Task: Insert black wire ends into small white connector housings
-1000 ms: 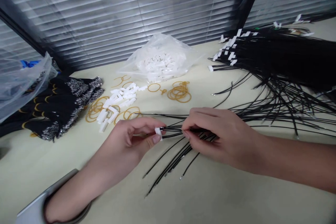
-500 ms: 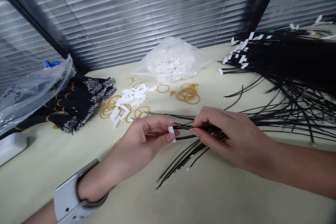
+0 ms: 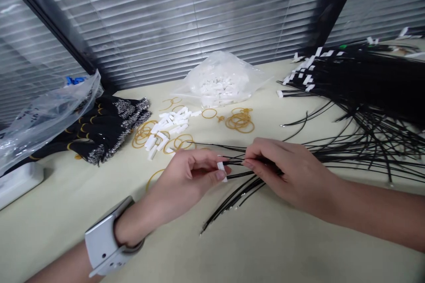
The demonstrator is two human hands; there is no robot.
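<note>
Between the thumb and fingers of my left hand (image 3: 195,177) is a small white connector housing (image 3: 222,172), with black wires entering its right side. My right hand (image 3: 285,168) pinches a bundle of thin black wires (image 3: 237,177) just to the right of the housing. Several loose wire ends with small metal terminals (image 3: 215,216) fan out below, toward the lower left. Other wires run from under my right hand to the right. My right fingertips hide where the wires cross.
White housings (image 3: 172,121) lie loose among yellow rubber bands (image 3: 241,120). A clear bag of housings (image 3: 221,82) stands behind, before window blinds (image 3: 199,13). Banded black wire bundles (image 3: 109,128) sit left near a plastic bag (image 3: 49,119); a large wire pile (image 3: 372,79) lies right.
The view has shifted slightly, and my left hand with the housing appears a little further right, closer to my right hand. Both hands keep their grips.
</note>
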